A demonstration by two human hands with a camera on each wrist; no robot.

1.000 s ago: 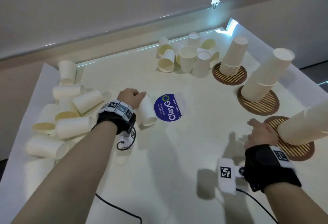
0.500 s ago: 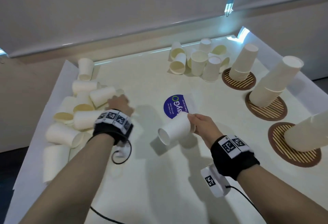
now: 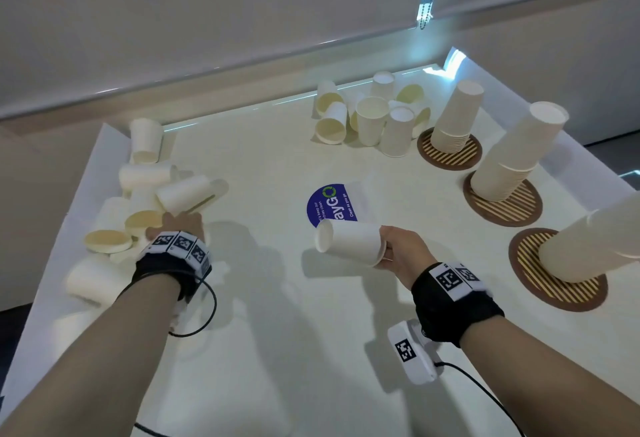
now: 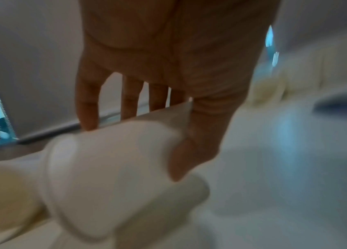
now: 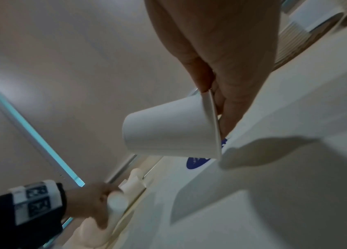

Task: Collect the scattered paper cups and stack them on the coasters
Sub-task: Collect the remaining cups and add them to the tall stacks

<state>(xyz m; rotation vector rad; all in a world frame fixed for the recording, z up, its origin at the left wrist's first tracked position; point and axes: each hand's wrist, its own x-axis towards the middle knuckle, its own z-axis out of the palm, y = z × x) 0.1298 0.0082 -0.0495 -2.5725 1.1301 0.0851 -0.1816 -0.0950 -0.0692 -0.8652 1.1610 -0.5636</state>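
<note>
My right hand (image 3: 386,249) pinches a white paper cup (image 3: 349,242) by its rim and holds it sideways above the table, bottom pointing left; the right wrist view shows the same cup (image 5: 168,129). At the left pile of tipped cups (image 3: 145,191), my left hand (image 3: 180,225) has thumb and fingers round a lying cup (image 4: 115,176), which the hand hides in the head view. Three brown striped coasters (image 3: 449,154) (image 3: 505,210) (image 3: 554,284) line the right side. Each carries an upside-down cup stack (image 3: 457,118) (image 3: 516,156) (image 3: 595,242).
Several more cups (image 3: 372,118) cluster at the back, some upright, some tipped. A blue round sticker (image 3: 329,206) lies mid-table beyond the held cup. The white table (image 3: 277,332) ends at a wall behind. Cables trail from both wrist cameras.
The cup passed from my left hand to my right hand, which has drawn it slightly right. My left hand went back to the left pile and took hold of another cup.
</note>
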